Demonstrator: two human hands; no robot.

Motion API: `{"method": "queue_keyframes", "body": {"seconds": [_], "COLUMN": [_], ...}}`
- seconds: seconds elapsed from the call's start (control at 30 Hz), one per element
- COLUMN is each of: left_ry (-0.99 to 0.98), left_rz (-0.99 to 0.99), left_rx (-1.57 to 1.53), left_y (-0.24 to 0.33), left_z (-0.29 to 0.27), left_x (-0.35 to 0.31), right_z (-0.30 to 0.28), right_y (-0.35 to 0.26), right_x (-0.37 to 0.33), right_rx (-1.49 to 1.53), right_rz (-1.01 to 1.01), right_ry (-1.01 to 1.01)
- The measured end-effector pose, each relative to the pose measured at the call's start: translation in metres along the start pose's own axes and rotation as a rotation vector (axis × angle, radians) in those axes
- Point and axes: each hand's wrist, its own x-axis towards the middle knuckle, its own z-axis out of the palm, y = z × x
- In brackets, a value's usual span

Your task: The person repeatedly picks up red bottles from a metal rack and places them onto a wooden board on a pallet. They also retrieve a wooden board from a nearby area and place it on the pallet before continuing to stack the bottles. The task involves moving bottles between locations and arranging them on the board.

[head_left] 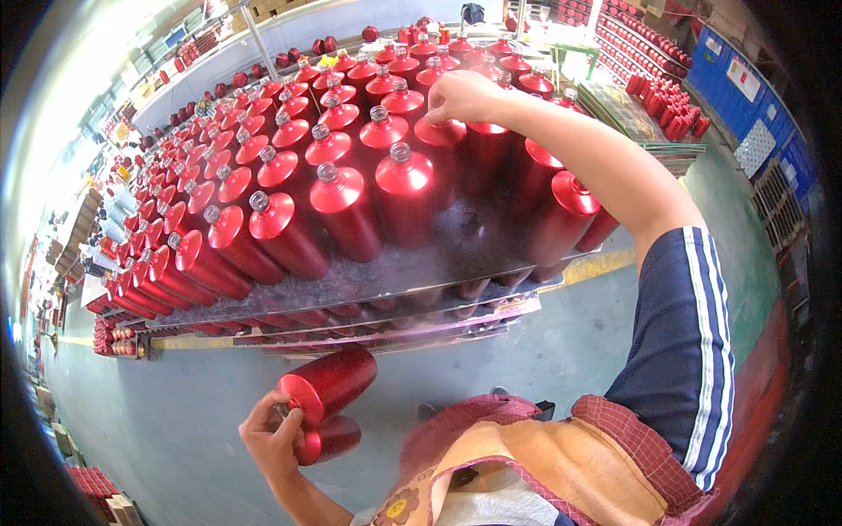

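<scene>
Low on the left, my left hand [274, 430] is closed round the necks of two shiny red bottles. The upper red bottle [338, 384] points up and to the right, and the other red bottle [333, 440] lies just under it. My right arm reaches out over a large group of upright red bottles with clear necks. There my right hand [460, 98] is closed at the top of a red bottle [441, 131], whose neck is hidden by the fingers. A nearer red bottle [405, 188] stands close by on the dark board.
The bottles stand on a dark board [386, 276] with more layers below it. Blue cabinets [737, 96] line the right side. More red bottles [671, 105] stand on a stack of boards at the far right. A yellow line [605, 265] crosses the grey-green floor.
</scene>
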Motion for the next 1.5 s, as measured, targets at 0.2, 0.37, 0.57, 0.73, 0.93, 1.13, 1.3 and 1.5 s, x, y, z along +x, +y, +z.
{"method": "queue_keyframes", "body": {"seconds": [0.2,0.37,0.57,0.73,0.93,1.13,1.3,1.5], "left_ry": [0.011,0.019,0.064,0.106,0.121,0.161,0.189,0.201], "left_rz": [-0.002,-0.026,-0.042,-0.047,-0.035,-0.064,-0.088,-0.053], "left_rx": [0.027,-0.026,-0.023,-0.011,-0.02,0.016,0.018,0.004], "left_y": [-0.005,-0.006,-0.005,-0.009,-0.012,-0.016,-0.019,-0.021], "left_z": [-0.005,-0.004,-0.002,-0.007,-0.016,-0.02,-0.019,-0.015], "left_x": [-0.006,-0.01,-0.013,-0.018,-0.021,-0.022,-0.024,-0.024], "right_z": [-0.006,-0.026,-0.004,0.016,0.023,-0.005,-0.028,-0.015], "right_y": [-0.017,-0.032,-0.053,-0.053,-0.05,-0.04,-0.015,-0.006], "right_x": [-0.003,0.0,0.045,0.065,0.067,0.052,0.021,0.007], "right_rx": [-0.047,-0.156,0.16,0.1,0.15,0.072,-0.149,0.029], "right_rz": [0.021,0.043,-0.034,-0.076,-0.076,-0.137,-0.078,0.026], "right_ry": [-0.042,-0.181,-0.267,-0.24,-0.208,-0.067,-0.413,-0.353]}}
